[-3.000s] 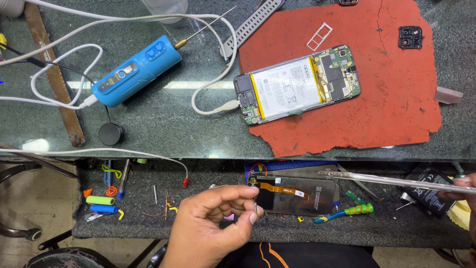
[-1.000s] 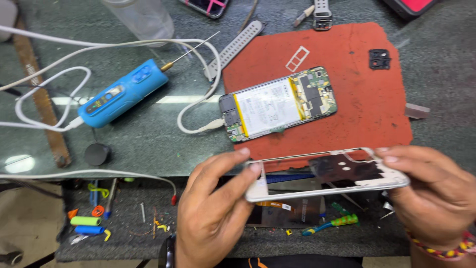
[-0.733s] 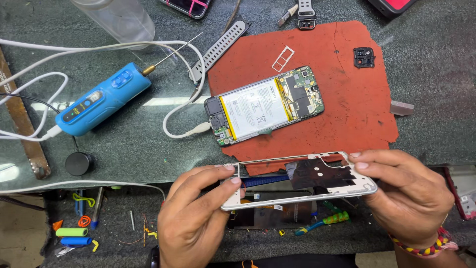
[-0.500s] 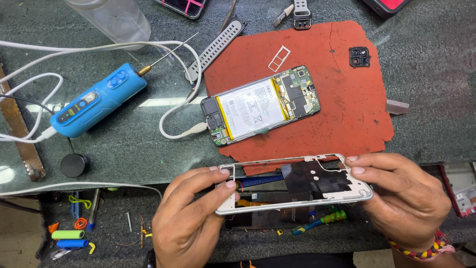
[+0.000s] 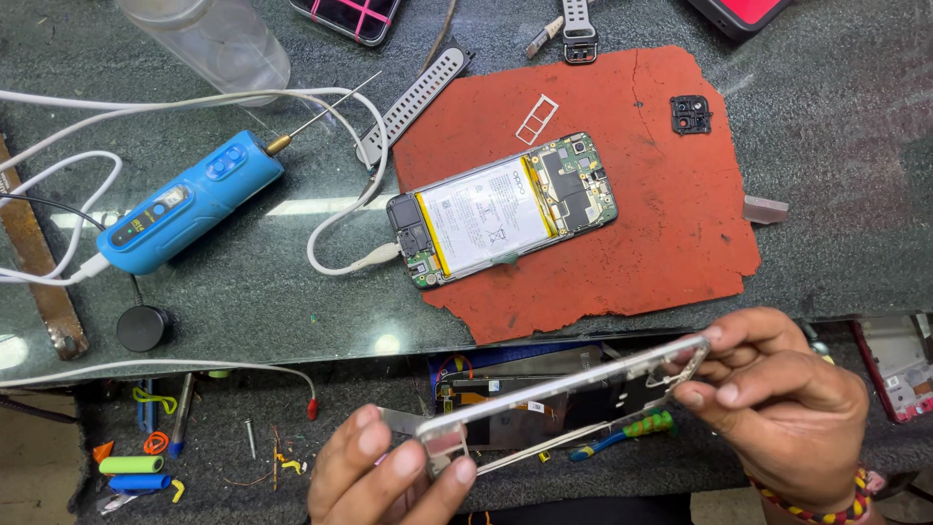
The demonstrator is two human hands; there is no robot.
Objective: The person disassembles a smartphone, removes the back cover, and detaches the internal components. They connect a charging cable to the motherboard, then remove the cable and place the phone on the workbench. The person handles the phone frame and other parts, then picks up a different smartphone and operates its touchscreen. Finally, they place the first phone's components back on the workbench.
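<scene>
Tilted since half a second ago, the silver-white plastic phone frame [image 5: 564, 397] now shows its edge rather than its open face, held below the near rim of the dark green stone table [image 5: 846, 194]. On the table lies a red rubber work mat [image 5: 671, 224] carrying an opened phone with white battery and exposed circuit board [image 5: 501, 209]. A blue handheld soldering tool [image 5: 190, 204] lies to the left. The right hand [image 5: 777, 403] has its grip pinched on the frame's far end; the left hand [image 5: 384, 481] has its grip closed on the near end.
</scene>
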